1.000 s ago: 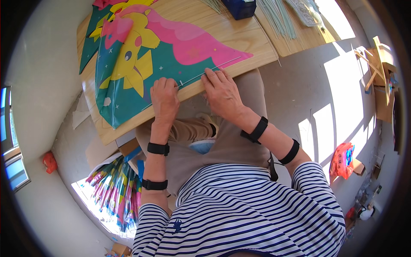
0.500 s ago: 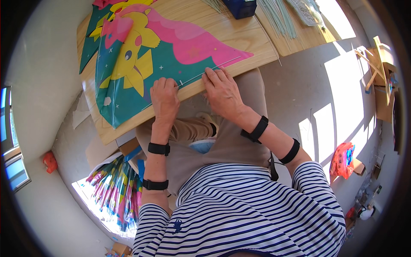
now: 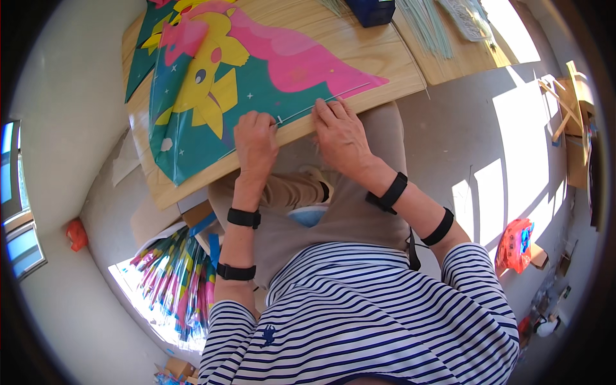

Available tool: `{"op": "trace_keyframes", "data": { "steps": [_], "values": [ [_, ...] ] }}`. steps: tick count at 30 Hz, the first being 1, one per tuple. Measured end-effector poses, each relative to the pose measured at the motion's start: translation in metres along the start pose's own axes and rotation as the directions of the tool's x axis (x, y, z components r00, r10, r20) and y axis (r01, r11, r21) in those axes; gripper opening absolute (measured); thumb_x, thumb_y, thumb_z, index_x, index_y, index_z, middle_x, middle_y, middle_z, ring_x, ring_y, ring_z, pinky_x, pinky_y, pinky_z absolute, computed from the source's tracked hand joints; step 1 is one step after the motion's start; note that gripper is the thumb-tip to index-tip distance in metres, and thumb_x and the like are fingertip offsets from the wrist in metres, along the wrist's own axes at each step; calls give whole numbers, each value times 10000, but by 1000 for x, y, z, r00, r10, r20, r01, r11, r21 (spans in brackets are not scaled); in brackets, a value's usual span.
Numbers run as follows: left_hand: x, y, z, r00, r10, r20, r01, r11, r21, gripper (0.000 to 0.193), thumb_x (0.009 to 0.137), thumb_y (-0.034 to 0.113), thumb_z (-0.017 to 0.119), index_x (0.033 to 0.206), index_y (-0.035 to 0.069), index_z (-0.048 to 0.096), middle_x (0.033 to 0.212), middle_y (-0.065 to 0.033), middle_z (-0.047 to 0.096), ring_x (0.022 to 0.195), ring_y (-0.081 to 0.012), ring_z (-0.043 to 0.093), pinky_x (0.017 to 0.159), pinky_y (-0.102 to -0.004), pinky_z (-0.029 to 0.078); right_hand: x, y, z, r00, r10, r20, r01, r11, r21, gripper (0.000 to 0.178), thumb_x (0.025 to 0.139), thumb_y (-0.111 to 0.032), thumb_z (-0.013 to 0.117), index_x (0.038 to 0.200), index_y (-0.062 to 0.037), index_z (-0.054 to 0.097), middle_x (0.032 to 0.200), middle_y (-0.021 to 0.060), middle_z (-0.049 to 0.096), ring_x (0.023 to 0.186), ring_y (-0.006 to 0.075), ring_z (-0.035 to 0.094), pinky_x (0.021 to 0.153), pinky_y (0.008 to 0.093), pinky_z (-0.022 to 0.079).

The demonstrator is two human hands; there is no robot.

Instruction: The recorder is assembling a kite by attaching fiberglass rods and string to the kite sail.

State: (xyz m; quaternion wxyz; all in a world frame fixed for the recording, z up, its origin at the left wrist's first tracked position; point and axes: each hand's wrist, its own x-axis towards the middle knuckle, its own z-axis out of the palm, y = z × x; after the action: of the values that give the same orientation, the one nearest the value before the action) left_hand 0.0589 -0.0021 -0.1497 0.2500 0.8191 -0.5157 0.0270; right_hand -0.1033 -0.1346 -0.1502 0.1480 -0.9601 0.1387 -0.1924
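A thin plastic kite sheet [image 3: 263, 96], printed green, pink and yellow with a cartoon figure, lies over the near edge of the wooden table. A slim pale rod [image 3: 300, 114] runs along the sheet's near edge and carries a small white fitting [image 3: 279, 120]. Just left of this fitting, my left hand [image 3: 256, 142] is closed, its fingers curled onto the rod and the sheet's edge. To the right, my right hand [image 3: 341, 131] pinches the rod, with fingertips over it and the thumb hidden beneath. The sheet's left side is folded over itself.
Further thin rods [image 3: 427, 29], a dark blue bin [image 3: 372, 11] and a clear tray of small parts [image 3: 465, 18] occupy the table's far right. Folded printed sheets [image 3: 176, 282] hang at my lower left. A red plastic bag [image 3: 513, 244] sits on the floor at right.
The whole view has shifted slightly, so the table and sheet appear a little further right and up. My left fingers look more tightly curled; both hands stay at the rod.
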Motion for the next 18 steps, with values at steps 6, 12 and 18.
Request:
{"op": "trace_keyframes", "data": {
  "steps": [6,12,18],
  "values": [
    [3,3,2,999,33,5,-33,995,90,123,775,71,662,836,84,556,847,-89,523,859,-306,533,738,-433,401,0,-2,2,1000,0,-9,0,1000,-28,452,753,-47,594,1170,126,594,1238,216,546,1162,338,516,1117,465,368],
    [5,2,3,997,73,10,-74,986,148,120,791,77,647,839,87,538,844,-91,509,846,-302,529,725,-431,402,1,-3,1,1000,-4,-2,4,1000,-18,462,739,-46,601,1160,146,590,1238,229,544,1159,341,517,1132,472,352],
    [5,2,4,993,120,-21,-117,986,120,100,797,74,642,840,91,554,844,-87,516,842,-297,535,720,-426,407,0,-2,1,1000,-10,-6,10,999,-35,462,733,-43,607,1153,149,596,1228,230,545,1160,337,517,1146,472,336]
  ]
}}
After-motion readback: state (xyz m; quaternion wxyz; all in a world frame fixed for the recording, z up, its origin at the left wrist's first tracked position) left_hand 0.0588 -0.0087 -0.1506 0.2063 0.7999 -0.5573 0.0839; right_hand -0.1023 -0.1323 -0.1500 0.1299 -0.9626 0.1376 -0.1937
